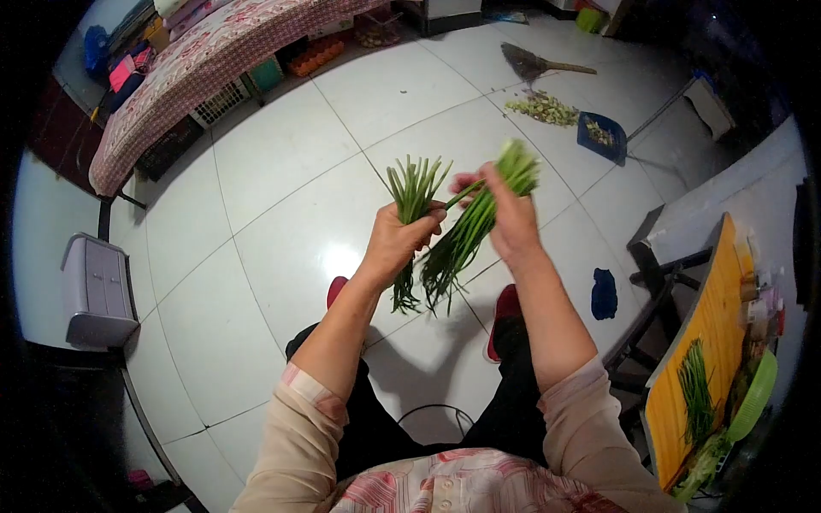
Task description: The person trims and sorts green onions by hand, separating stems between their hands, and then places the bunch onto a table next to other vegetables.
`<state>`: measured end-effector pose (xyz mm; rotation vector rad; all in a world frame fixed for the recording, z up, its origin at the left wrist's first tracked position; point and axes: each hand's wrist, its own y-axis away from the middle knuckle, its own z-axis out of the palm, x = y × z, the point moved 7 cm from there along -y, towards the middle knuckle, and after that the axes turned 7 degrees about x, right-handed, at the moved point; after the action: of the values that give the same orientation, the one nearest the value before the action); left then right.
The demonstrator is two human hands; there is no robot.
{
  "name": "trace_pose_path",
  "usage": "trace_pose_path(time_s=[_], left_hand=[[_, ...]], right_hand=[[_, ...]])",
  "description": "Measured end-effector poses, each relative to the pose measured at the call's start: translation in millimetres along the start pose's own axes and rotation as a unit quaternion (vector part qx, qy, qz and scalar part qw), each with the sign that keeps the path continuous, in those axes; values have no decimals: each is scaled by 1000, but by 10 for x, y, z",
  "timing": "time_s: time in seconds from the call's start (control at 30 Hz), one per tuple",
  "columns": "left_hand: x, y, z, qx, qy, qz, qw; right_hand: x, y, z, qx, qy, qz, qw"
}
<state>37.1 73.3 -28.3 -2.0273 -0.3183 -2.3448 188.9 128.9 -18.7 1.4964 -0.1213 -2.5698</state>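
Observation:
My left hand [400, 242] is closed around a bunch of thin green stalks [416, 185], which look like garlic chives or scapes. Their cut ends stand up above the fist and dark tips hang below it. To its right, my right hand [505, 209] grips a thicker bunch of the same stalks [466, 235], pale at the upper end and slanting down to the left. The pale end and some right fingers are blurred. A stalk reaches across between both hands. Both bunches are held in the air over the tiled floor [299, 222], between my knees.
A wooden board [693, 376] at right bears more green stalks [697, 393] and a green basket [754, 396]. Ahead are a broom [526, 64], pale scraps [545, 109] and a blue dustpan [601, 137]. A cloth-covered table [214, 56] stands back left, a grey cabinet [98, 286] left.

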Motion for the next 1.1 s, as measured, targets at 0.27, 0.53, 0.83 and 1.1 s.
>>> trace_pose_path(time_s=[0.27,0.53,0.83,1.1], left_hand=[[64,13,-261,32,-30,-33,998],[103,30,-270,36,-8,-30,999],[43,57,-55,-45,-1,-80,996],[-49,92,131,-117,-36,-88,989]], right_hand=[[-879,-63,-930,239,21,-293,926],[-961,8,-734,186,169,-361,898],[-172,14,-122,-6,93,43,995],[-16,99,205,-81,80,68,991]])
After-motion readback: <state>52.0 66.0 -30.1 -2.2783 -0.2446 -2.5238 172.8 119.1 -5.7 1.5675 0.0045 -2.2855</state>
